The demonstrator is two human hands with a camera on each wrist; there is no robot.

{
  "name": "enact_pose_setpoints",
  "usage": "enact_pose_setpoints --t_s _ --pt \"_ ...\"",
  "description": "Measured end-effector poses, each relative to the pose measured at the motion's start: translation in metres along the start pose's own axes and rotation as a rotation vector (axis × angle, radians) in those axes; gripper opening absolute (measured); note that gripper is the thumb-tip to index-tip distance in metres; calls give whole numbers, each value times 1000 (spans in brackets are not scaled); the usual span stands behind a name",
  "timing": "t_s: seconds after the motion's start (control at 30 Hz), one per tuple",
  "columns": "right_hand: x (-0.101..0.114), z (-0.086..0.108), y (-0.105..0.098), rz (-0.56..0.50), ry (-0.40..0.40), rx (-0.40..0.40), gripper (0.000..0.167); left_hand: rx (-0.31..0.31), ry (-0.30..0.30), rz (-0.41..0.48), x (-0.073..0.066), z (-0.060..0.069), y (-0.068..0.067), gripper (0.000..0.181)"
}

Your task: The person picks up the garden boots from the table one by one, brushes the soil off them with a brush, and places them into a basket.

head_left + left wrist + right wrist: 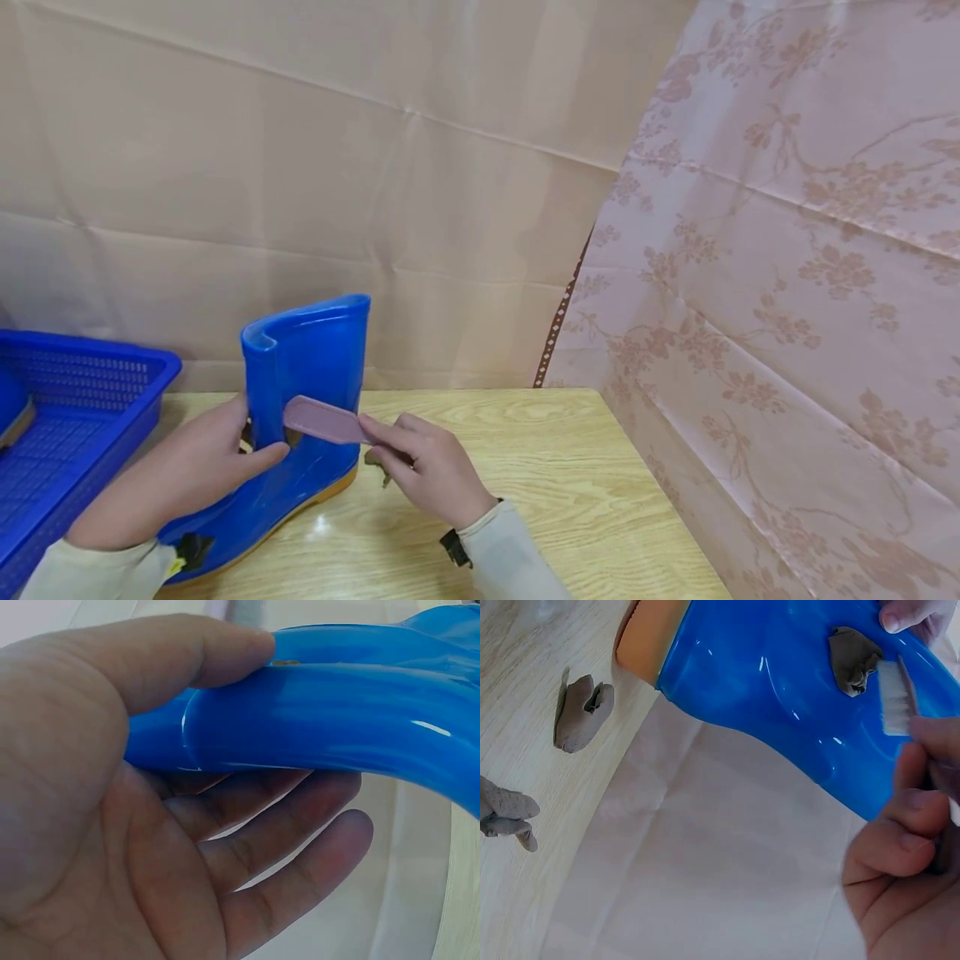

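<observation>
A blue rubber boot (322,350) with an orange-yellow sole stands upright on the table, its toe toward the lower left. My left hand (187,458) grips the side of its shaft; in the left wrist view the thumb lies on one side and the fingers behind. My right hand (435,467) holds a brush (326,421) with a mauve back across the shaft. The white bristles (894,701) face a grey-brown clay-like lump (853,661) stuck on the boot. Whether bristles and lump touch, I cannot tell.
Two grey-brown lumps lie on the wood-grain table (540,467): one curled piece (585,716) near the sole and another piece (508,814) farther off. At left, a blue plastic basket (127,354) holds a partly visible blue object (11,396). Cloth curtains (450,208) hang behind and at right.
</observation>
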State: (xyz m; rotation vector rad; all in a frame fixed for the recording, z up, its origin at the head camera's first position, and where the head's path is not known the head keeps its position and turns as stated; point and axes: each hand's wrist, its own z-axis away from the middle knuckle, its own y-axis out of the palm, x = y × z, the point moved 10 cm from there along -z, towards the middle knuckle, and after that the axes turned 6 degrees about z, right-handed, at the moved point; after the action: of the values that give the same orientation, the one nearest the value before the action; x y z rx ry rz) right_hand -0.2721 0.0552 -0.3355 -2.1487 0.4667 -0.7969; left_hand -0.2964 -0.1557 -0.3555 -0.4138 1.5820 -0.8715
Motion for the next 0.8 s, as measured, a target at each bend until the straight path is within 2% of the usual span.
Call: enact_pose_setpoints --t_s 0.23,0.4,0.63,0.8 --pt "-11 -2 4 93 68 43 38 -15 -16 -14 5 -1 -2 85" --pt "-11 -2 4 68 61 47 38 -9 -37 -10 9 -1 -2 85" --pt "-4 -1 5 -24 18 40 42 -2 -9 -9 3 1 0 78" --pt "-4 0 5 -22 32 37 41 -3 4 -16 0 0 0 81"
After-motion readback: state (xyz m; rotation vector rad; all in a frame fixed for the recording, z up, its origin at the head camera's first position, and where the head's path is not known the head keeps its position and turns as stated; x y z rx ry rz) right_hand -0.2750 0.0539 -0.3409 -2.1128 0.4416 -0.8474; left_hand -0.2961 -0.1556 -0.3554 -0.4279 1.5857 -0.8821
